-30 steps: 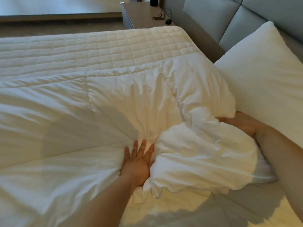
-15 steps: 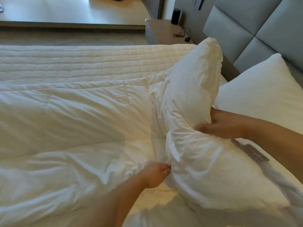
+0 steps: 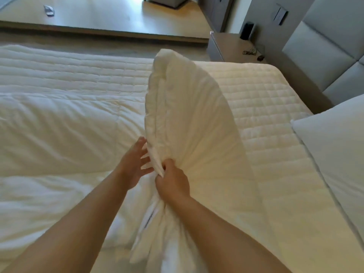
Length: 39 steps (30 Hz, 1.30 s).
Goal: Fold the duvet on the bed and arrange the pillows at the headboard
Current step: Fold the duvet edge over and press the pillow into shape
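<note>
A white pillow [image 3: 189, 119] stands on edge above the middle of the bed, its top corner pointing away from me. My right hand [image 3: 173, 182] is clenched on a bunch of its fabric at the near lower edge. My left hand [image 3: 134, 164] is just left of that grip, fingers spread, touching the pillow's edge without holding it. The white duvet [image 3: 59, 134] lies spread over the left half of the bed. A second white pillow [image 3: 334, 150] leans at the right by the grey padded headboard [image 3: 325, 48].
The quilted mattress cover [image 3: 266, 107] is bare between the lifted pillow and the headboard. A bedside table [image 3: 234, 46] with a dark speaker [image 3: 247, 32] and a cable stands beyond the bed's far corner. A wooden floor runs along the far side.
The pillow has been lifted off the duvet and turned upright. My right hand moved from its side to the near lower edge. My left hand let go of the fabric and opened.
</note>
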{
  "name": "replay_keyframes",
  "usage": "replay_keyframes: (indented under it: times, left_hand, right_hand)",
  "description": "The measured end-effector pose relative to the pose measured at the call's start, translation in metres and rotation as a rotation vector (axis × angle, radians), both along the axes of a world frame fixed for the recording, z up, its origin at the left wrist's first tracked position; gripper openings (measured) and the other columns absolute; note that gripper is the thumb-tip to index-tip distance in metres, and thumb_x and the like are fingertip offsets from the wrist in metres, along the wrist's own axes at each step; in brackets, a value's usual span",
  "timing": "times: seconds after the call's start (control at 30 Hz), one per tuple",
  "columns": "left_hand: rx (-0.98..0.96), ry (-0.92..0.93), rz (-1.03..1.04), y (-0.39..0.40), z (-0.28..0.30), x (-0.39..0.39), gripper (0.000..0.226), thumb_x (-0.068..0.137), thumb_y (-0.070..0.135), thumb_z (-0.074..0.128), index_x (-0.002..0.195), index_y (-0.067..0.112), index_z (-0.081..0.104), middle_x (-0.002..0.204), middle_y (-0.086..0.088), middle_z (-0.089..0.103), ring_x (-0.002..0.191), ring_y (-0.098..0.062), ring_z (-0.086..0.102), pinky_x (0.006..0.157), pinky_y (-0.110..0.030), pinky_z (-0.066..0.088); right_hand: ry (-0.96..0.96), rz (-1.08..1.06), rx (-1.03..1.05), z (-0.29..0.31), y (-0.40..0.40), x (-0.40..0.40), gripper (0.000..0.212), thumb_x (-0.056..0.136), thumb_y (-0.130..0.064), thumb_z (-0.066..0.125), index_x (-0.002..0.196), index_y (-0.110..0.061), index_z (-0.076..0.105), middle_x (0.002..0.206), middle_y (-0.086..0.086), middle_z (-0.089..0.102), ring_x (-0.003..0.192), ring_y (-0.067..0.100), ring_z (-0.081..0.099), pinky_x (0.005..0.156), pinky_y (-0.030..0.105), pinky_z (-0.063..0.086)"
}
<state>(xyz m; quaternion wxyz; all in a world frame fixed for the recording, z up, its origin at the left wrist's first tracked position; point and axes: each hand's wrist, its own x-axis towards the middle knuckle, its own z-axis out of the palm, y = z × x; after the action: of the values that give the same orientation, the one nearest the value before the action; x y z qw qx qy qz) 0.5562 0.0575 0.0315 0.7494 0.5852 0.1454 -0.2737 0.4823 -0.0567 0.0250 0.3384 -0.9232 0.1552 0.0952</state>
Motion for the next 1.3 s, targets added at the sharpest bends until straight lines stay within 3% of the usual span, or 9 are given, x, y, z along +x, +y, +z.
replay_keyframes:
  times: [0.13,0.37,0.47,0.57,0.8,0.97,1.07,1.2,1.3]
  left_hand:
    - [0.215,-0.003,-0.048,0.018,-0.025,0.010,0.039,0.096,0.054,0.045,0.125,0.029,0.053,0.119,0.000,0.066,0.108,-0.024,0.063,0.096,-0.051,0.049]
    - [0.492,-0.154,-0.174,-0.010,-0.048,0.033,0.123,0.067,0.077,0.066,0.155,0.028,-0.004,0.159,-0.002,0.024,0.140,-0.028,0.035,0.112,-0.042,0.033]
    - [0.691,-0.176,-0.195,-0.033,-0.061,0.037,0.120,0.077,0.062,0.069,0.154,0.021,-0.014,0.161,-0.015,0.015,0.143,-0.034,0.028,0.113,-0.040,0.027]
    - [0.711,-0.175,-0.182,-0.046,-0.076,0.042,0.110,0.080,0.056,0.066,0.155,0.026,-0.008,0.159,-0.014,0.021,0.142,-0.034,0.029,0.115,-0.044,0.028]
    - [0.377,-0.206,-0.174,-0.060,-0.061,0.025,0.103,0.076,0.067,0.065,0.154,0.034,0.006,0.146,0.004,0.043,0.129,-0.024,0.047,0.106,-0.038,0.039]
    - [0.304,-0.229,-0.099,-0.034,-0.021,0.041,0.035,0.089,0.033,0.061,0.120,0.018,0.062,0.104,0.002,0.071,0.096,-0.016,0.068,0.072,-0.023,0.053]
    - [0.246,-0.274,0.088,0.003,0.000,0.056,0.015,0.093,0.022,0.055,0.105,0.018,0.063,0.088,0.007,0.069,0.080,-0.006,0.066,0.058,-0.014,0.049]
    - [0.265,-0.169,0.042,0.054,-0.028,0.047,0.017,0.096,0.021,0.055,0.114,0.022,0.057,0.093,0.002,0.068,0.077,-0.005,0.067,0.056,-0.017,0.052]
    - [0.281,0.011,-0.060,0.070,-0.061,0.039,0.037,0.096,0.044,0.050,0.131,0.030,0.048,0.117,-0.007,0.067,0.098,-0.026,0.068,0.076,-0.044,0.060]
  right_hand:
    - [0.029,0.028,-0.066,-0.041,0.029,0.004,0.027,0.087,-0.024,0.051,0.113,-0.016,0.049,0.108,0.010,0.065,0.100,0.035,0.061,0.078,0.037,0.044]
    - [0.184,0.284,0.311,-0.032,-0.015,-0.009,0.051,0.091,-0.040,0.060,0.137,-0.021,0.049,0.109,-0.005,0.062,0.098,0.008,0.059,0.085,0.020,0.044]
    - [-0.232,0.160,0.035,-0.038,-0.045,-0.052,0.043,0.088,-0.046,0.056,0.121,-0.019,0.063,0.112,-0.008,0.062,0.105,0.006,0.056,0.092,0.026,0.041]
    - [-0.389,0.020,-0.471,-0.061,-0.053,-0.086,0.066,0.080,-0.061,0.049,0.129,-0.018,0.054,0.133,0.006,0.055,0.124,0.023,0.045,0.101,0.041,0.031]
    - [-0.234,-0.068,0.019,-0.082,-0.016,-0.047,0.018,0.090,-0.032,0.036,0.091,-0.025,0.053,0.087,-0.005,0.059,0.072,0.014,0.059,0.067,0.034,0.050]
    - [-0.575,-0.007,0.095,-0.017,0.013,-0.027,0.015,0.088,-0.020,0.041,0.081,-0.032,0.034,0.079,-0.008,0.047,0.063,0.010,0.045,0.058,0.029,0.041]
    - [-0.789,0.128,0.043,0.011,0.040,-0.017,0.010,0.086,-0.014,0.045,0.086,-0.022,0.040,0.080,-0.004,0.049,0.063,0.010,0.044,0.055,0.023,0.038]
    - [-0.526,0.286,-0.164,-0.038,0.074,-0.008,0.015,0.079,-0.010,0.053,0.089,-0.020,0.046,0.083,0.001,0.053,0.056,0.027,0.056,0.045,0.031,0.045]
    - [-0.275,0.304,-0.129,-0.081,0.068,-0.021,0.020,0.084,-0.024,0.042,0.101,-0.025,0.053,0.100,0.001,0.057,0.073,0.033,0.062,0.058,0.039,0.051]
